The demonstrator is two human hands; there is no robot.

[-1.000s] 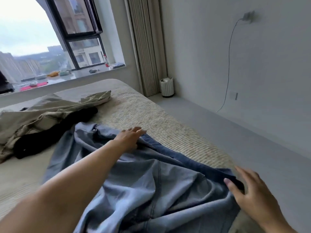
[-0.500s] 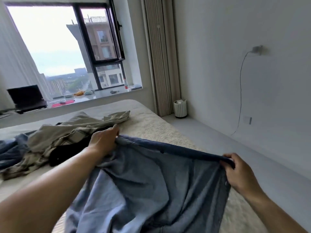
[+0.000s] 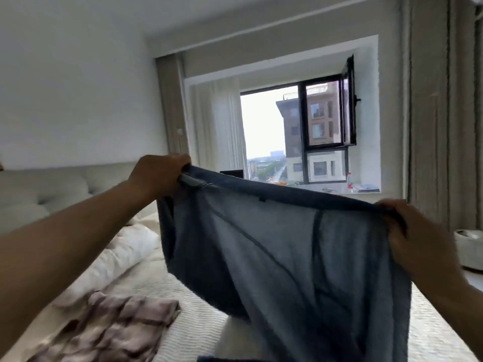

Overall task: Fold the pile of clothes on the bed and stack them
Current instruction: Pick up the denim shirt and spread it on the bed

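A blue denim garment [image 3: 300, 257] hangs spread in the air above the bed [image 3: 193, 327], held up by its top edge. My left hand [image 3: 159, 176] grips the left corner of that edge. My right hand [image 3: 423, 241] grips the right corner, fingers curled over the cloth. The fabric hangs down in front of me and hides the middle of the bed. A plaid pinkish garment [image 3: 115, 333] lies crumpled on the bed at the lower left.
A white pillow [image 3: 122, 254] and a padded headboard [image 3: 52, 189] are at the left. The window [image 3: 292, 137] with its sill is straight ahead, curtains [image 3: 441, 126] on the right. A white round bin [image 3: 470, 249] stands at the right edge.
Both hands have lifted the denim garment off the bed and stretched it out in the air. The view has swung up and left toward the window and headboard.
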